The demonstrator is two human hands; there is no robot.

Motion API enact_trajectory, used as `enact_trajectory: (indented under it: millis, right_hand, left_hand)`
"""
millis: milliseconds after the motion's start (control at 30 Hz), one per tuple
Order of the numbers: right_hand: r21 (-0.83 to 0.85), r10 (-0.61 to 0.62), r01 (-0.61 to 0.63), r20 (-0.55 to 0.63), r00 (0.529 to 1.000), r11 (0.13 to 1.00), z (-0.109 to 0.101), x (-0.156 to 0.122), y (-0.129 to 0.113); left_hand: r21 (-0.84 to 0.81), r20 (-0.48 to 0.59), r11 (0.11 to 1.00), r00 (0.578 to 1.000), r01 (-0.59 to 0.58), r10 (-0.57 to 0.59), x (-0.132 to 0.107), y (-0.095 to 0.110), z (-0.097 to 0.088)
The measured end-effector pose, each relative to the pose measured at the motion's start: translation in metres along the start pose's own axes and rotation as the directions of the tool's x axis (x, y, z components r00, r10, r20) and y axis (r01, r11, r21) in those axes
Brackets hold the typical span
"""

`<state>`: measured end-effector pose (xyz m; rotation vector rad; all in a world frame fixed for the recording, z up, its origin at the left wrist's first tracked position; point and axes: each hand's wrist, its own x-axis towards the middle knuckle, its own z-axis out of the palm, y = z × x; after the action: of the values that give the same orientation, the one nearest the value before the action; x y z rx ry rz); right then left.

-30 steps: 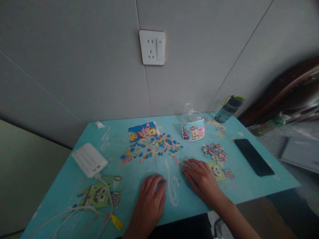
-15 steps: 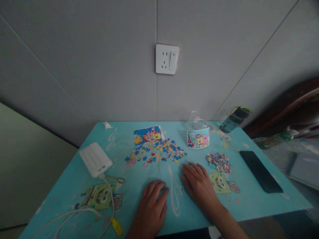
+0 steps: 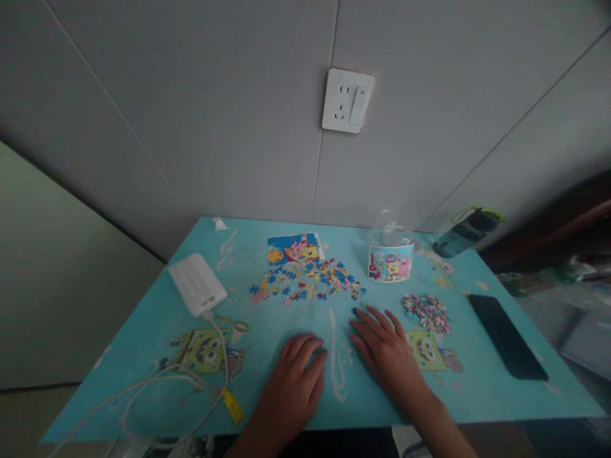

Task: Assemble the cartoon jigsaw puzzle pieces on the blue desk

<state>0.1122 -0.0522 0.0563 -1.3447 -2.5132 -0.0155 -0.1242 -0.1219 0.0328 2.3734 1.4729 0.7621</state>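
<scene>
My left hand [image 3: 296, 376] rests palm down on the light blue tabletop, its fingers loosely bent and the thumb apart, with nothing visible in it. To its right, my right hand [image 3: 386, 346] lies flat with fingers spread. A dark blue jigsaw piece [image 3: 354, 311] lies at the fingertips of the right hand; whether they touch it I cannot tell. Beyond both hands is a loose spread of jigsaw pieces [image 3: 337, 275], partly in front of a cartoon picture card [image 3: 294, 249]. A second heap of pinkish, multicoloured pieces [image 3: 426, 312] sits to the right of my right hand.
Left on the table [image 3: 267, 407] are a white power bank [image 3: 197, 284] and its cable [image 3: 222, 346] with a yellow tag [image 3: 233, 406]. A clear bag with a cartoon label [image 3: 390, 263], a dark bottle [image 3: 465, 234] and a black flat phone-like object [image 3: 506, 337] are on the right.
The view has turned, so the table and wall socket appear shifted right. A dark blue piece now shows at my right fingertips, which look more spread. My left hand stays resting on the table.
</scene>
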Motion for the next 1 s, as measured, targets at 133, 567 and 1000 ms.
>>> enact_trajectory:
  millis: [133, 567, 1000]
  right_hand:
    - [0.003, 0.062, -0.062, -0.008, 0.998, 0.998, -0.005, 0.0, 0.019]
    - [0.169, 0.202, -0.165, -0.231, 0.952, 0.972, 0.014, 0.03, 0.044]
    - [0.214, 0.221, -0.194, -0.11, 0.969, 0.957, 0.015, 0.025, 0.034]
  left_hand:
    - [0.012, -0.017, 1.0, 1.0, -0.012, 0.012, 0.001, 0.0, -0.001]
    - [0.066, 0.01, 0.997, 0.999, -0.038, 0.038, -0.002, -0.005, 0.003]
    - [0.054, 0.012, 0.997, 0.999, -0.046, 0.046, 0.001, -0.007, 0.004]
